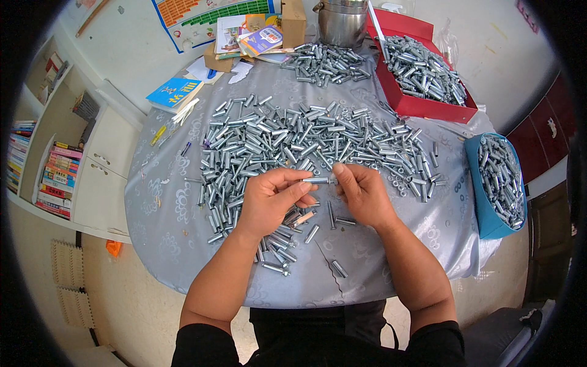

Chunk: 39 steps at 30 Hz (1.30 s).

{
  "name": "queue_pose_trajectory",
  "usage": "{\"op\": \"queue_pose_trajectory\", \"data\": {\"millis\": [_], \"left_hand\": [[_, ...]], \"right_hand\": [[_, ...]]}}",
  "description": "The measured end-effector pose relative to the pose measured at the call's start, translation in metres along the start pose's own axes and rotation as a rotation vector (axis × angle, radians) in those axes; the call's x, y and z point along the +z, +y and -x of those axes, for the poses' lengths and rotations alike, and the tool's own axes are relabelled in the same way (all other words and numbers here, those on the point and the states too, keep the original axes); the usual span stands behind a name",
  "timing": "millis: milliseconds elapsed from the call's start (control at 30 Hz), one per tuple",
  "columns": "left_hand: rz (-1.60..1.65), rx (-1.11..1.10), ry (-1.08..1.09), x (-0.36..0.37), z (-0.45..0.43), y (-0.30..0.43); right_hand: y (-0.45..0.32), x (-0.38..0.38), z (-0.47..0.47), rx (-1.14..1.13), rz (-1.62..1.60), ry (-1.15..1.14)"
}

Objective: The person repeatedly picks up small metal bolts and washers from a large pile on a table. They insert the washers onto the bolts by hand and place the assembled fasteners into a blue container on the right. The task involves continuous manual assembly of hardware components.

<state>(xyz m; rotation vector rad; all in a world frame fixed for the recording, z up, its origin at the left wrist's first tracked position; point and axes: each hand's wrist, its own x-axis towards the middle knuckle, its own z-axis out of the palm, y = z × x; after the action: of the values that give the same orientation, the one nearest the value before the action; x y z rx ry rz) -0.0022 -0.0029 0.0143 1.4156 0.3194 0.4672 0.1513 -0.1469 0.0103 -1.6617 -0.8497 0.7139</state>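
My left hand (pixel 277 195) pinches a shiny metal sleeve anchor (pixel 316 180), which lies level between my two hands. At its right end, the thumb and fingers of my right hand (pixel 360 190) close on a small metal part, perhaps a nut or washer, mostly hidden by the fingers. Beyond both hands spreads a wide heap of loose metal sleeves, bolts and nuts (pixel 275 137). A long thin bolt (pixel 331 214) and a single sleeve (pixel 312 233) lie just below my hands. Several anchors with nuts (pixel 276 268) lie by my left forearm.
A red box (pixel 426 111) full of anchors stands at the back right, a filled blue container (pixel 472 183) at the right edge. Another anchor pile (pixel 325 64) lies before a steel pot (pixel 341 23). Books (pixel 174 91) and pens rest at the back left of the cloth-covered table (pixel 160 247).
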Motion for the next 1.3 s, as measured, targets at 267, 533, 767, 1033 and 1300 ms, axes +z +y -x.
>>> {"op": "queue_pose_trajectory", "data": {"millis": [267,533,767,1033,1300], "left_hand": [[0.036,-0.008,0.053,0.001,-0.003,-0.003],[0.045,-0.020,0.021,0.002,-0.002,0.000],[0.035,0.002,0.038,0.000,-0.003,-0.001],[0.049,-0.010,0.053,0.000,-0.003,-0.001],[0.067,-0.009,0.055,-0.001,-0.003,-0.001]], "right_hand": [[-0.006,0.010,0.003,-0.300,-0.238,0.086],[-0.006,0.007,0.002,-0.057,-0.293,-0.007],[0.007,-0.007,0.001,0.054,-0.219,-0.092],[0.004,-0.008,0.000,-0.037,-0.176,-0.054],[0.001,-0.001,0.000,-0.136,-0.149,-0.042]]}}
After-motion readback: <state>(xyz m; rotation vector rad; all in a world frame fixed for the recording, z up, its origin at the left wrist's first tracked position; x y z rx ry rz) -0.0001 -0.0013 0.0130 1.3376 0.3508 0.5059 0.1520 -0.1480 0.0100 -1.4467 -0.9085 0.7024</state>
